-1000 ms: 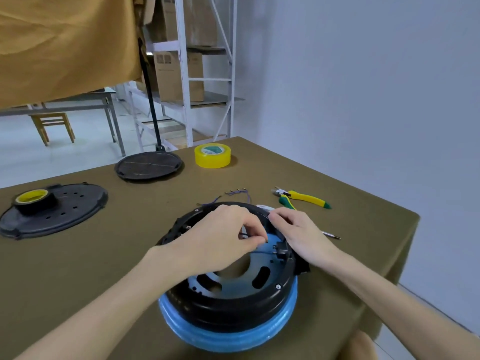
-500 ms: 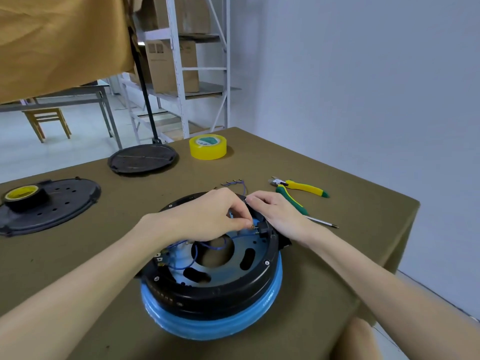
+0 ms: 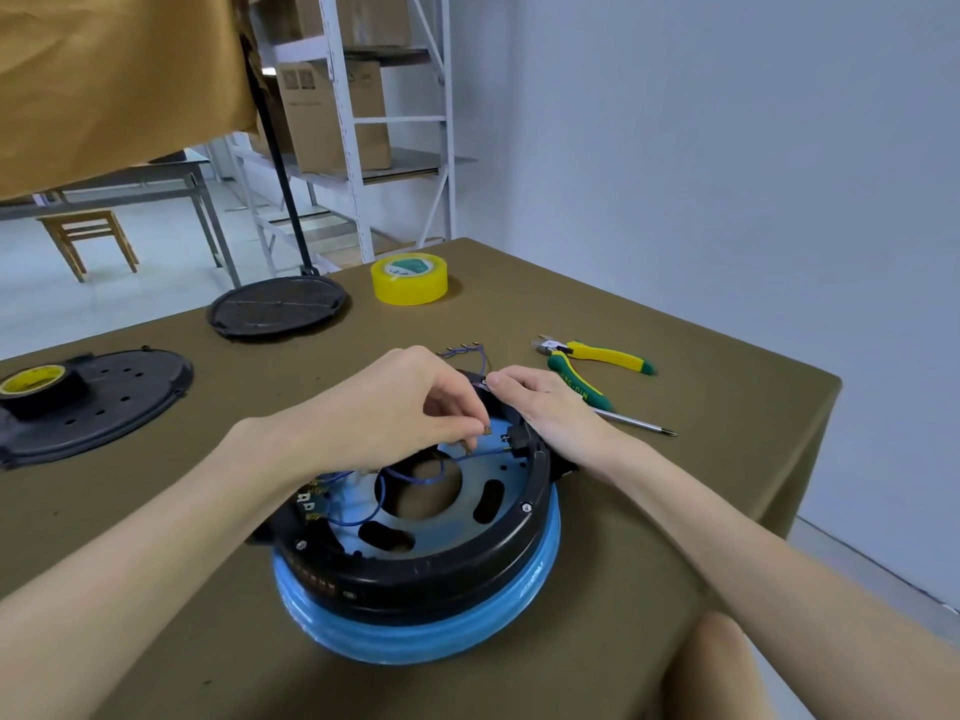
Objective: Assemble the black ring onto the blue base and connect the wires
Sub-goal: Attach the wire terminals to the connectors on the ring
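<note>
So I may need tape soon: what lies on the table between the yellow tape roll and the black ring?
In the head view, mostly bare table. Near the black ring lies a small bunch of loose wires, short of the yellow tape roll.

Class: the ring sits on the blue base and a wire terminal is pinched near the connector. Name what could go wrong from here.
1. The left hand pinches a small wire terminal by its tip; it could slip from that grip.
2. The blue wires loop loosely inside the black ring; a tug might strain their other ends.
3. The right hand might knock the screwdriver lying beside it.
</note>
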A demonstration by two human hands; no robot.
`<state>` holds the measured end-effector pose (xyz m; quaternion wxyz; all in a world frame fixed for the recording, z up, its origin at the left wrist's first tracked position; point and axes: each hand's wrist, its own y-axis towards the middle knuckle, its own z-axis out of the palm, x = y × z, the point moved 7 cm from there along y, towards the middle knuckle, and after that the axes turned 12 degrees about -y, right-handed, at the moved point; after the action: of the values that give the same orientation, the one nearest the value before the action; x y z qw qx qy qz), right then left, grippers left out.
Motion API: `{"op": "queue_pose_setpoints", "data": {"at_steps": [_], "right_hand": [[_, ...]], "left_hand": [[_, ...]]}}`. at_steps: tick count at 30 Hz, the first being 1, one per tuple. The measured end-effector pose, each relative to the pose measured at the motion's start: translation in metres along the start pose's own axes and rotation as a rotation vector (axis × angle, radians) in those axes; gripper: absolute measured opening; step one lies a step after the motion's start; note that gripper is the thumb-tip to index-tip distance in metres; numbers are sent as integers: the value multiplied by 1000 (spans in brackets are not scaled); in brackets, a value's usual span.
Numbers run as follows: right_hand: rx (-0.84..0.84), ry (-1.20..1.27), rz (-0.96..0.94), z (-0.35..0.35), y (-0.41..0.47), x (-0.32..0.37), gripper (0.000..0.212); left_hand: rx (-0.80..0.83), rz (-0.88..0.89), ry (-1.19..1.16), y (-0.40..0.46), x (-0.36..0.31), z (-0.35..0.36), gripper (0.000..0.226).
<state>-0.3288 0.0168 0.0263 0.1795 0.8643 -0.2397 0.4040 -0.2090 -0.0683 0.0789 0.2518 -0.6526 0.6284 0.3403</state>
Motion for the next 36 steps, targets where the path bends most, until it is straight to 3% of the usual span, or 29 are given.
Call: {"op": "queue_pose_setpoints", "data": {"at_steps": [7, 16, 23, 29, 36], "right_hand": [[4, 47, 8, 3, 2, -4, 36], [9, 72, 32, 4, 2, -7, 34], [12, 77, 16, 3, 0, -4, 30], [-4, 53, 41, 3, 1, -7, 39], [-8, 55, 45, 3, 0, -5, 40]], "left_hand": [[7, -35, -12, 5, 6, 12, 6], [-134, 92, 23, 3, -7, -8, 10], [-243, 202, -79, 8, -33, -20, 7], [-79, -15, 115, 9, -4, -1, 10], [-115, -37, 130, 3, 6, 12, 16]]}}
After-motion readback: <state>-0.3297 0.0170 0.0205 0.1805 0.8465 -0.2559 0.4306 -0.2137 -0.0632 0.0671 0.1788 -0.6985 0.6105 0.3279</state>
